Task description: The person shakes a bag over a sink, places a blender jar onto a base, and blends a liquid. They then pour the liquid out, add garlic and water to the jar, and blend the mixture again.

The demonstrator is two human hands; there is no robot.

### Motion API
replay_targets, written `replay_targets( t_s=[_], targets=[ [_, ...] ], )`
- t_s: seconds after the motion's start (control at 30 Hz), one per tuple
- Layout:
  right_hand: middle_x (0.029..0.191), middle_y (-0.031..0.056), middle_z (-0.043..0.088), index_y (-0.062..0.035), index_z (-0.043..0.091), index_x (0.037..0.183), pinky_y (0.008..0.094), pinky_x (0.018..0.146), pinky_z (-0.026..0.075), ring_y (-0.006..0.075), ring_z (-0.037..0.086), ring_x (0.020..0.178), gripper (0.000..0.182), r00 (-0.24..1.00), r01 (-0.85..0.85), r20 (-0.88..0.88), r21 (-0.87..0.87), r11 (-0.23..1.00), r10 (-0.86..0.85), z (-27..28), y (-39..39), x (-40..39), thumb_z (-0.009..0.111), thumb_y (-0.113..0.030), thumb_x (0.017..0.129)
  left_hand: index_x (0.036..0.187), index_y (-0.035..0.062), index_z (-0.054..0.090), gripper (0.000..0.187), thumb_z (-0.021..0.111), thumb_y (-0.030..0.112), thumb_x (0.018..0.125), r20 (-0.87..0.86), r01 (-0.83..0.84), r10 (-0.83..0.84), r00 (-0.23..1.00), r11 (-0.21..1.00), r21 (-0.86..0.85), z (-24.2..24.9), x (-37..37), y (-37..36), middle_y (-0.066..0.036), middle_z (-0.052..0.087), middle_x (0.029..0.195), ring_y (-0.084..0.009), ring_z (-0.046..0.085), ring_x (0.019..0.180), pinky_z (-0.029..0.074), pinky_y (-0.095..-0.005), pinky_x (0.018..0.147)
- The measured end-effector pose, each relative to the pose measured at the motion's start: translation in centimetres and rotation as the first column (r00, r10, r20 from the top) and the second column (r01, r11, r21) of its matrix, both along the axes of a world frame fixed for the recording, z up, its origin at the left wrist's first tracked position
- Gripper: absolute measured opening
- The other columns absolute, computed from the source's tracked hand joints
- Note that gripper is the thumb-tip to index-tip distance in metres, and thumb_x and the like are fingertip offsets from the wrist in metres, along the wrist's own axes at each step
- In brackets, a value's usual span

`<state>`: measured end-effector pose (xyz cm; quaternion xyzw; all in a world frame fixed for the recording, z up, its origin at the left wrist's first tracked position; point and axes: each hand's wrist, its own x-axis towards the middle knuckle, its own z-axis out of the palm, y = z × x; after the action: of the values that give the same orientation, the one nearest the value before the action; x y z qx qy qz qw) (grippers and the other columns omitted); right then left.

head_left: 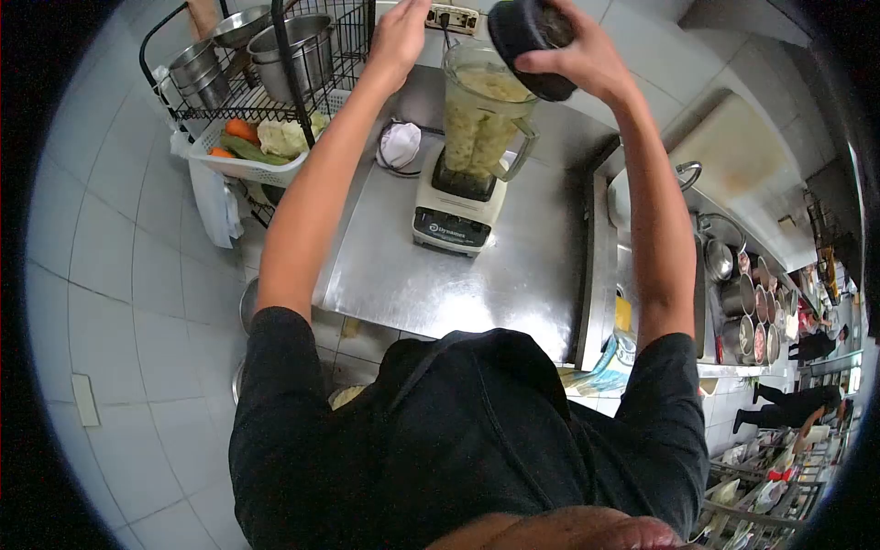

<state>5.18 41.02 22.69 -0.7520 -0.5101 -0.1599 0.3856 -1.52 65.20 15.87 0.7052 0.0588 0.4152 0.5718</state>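
Note:
A blender with a cream base stands on the steel counter. Its clear jar has no lid on and is filled nearly to the top with pale yellow-green chunks. Above the jar's right rim, my right hand grips a round black blender lid, tilted on its side, thumb across its edge. My left hand is raised at the top edge, left of the jar and close to a wall socket. Its fingers are partly cut off by the frame, so what they touch is hidden.
A wire rack with steel pots stands at left, above a white basket of vegetables. A bundled white cloth lies on the steel counter. At right are a tap, a cutting board and several steel containers; people stand farther off.

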Motion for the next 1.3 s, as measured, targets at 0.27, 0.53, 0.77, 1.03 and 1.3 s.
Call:
replay_targets(
  t_s=[0.27, 0.53, 0.77, 1.03, 1.3],
  targets=[
    [0.126, 0.0159, 0.06, -0.0039, 0.05, 0.136, 0.0372, 0.105, 0.041, 0.0284, 0.057, 0.117, 0.092, 0.994, -0.062, -0.106, -0.339, 0.939, 0.027, -3.2, 6.1, 4.3, 0.082, -0.029, 0.054, 0.119, -0.0036, 0.06, 0.053, 0.043, 0.043, 0.101, 0.091, -0.064, 0.046, 0.995, 0.976, 0.206, 1.7, -0.1, 0.9, -0.017, 0.065, 0.117, -0.0247, 0.059, 0.111, 0.043, -0.0342, 0.094],
    [0.128, 0.0138, 0.059, -0.0052, 0.047, 0.138, 0.0371, 0.106, 0.04, 0.0267, 0.055, 0.119, 0.094, 0.967, -0.157, -0.248, -0.389, 0.908, 0.06, -2.5, 5.8, 3.6, 0.083, -0.029, 0.054, 0.111, -0.0041, 0.063, 0.062, 0.041, 0.052, 0.097, -0.21, 0.137, -0.064, 0.976, 0.924, 0.357, 5.8, 3.3, -0.7, -0.025, 0.067, 0.106, -0.0348, 0.064, 0.104, 0.047, -0.0401, 0.09],
    [0.124, 0.0102, 0.062, -0.0045, 0.049, 0.135, 0.0356, 0.104, 0.04, 0.024, 0.056, 0.116, 0.087, 0.969, -0.165, -0.242, -0.467, 0.869, 0.053, -1.8, 5.7, 3.8, 0.085, -0.027, 0.059, 0.119, -0.0033, 0.061, 0.066, 0.039, 0.055, 0.097, -0.259, 0.229, -0.135, 0.956, 0.898, 0.377, 2.0, 8.2, -2.0, -0.03, 0.064, 0.111, -0.039, 0.061, 0.108, 0.045, -0.0414, 0.092],
    [0.123, 0.0181, 0.06, 0.0024, 0.05, 0.131, 0.0379, 0.1, 0.045, 0.0285, 0.058, 0.113, 0.086, 0.998, -0.057, 0.008, -0.263, 0.963, 0.062, -3.2, 4.5, 1.7, 0.083, -0.026, 0.056, 0.107, -0.0029, 0.066, 0.071, 0.038, 0.061, 0.094, -0.193, 0.202, -0.14, 0.971, 0.915, 0.348, 0.4, 6.4, -2.6, -0.028, 0.066, 0.103, -0.0374, 0.063, 0.103, 0.046, -0.0419, 0.089],
    [0.124, 0.0203, 0.058, 0.0029, 0.054, 0.125, 0.0394, 0.098, 0.046, 0.0329, 0.057, 0.114, 0.077, 0.995, -0.096, -0.043, -0.075, 0.993, 0.093, -4.1, 5.1, 0.4, 0.08, -0.023, 0.058, 0.1, -0.0011, 0.069, 0.07, 0.038, 0.061, 0.095, -0.268, 0.188, -0.075, 0.96, 0.886, 0.424, 2.3, 6.6, -2.4, -0.028, 0.067, 0.099, -0.0378, 0.065, 0.102, 0.047, -0.0424, 0.085]
  ],
)
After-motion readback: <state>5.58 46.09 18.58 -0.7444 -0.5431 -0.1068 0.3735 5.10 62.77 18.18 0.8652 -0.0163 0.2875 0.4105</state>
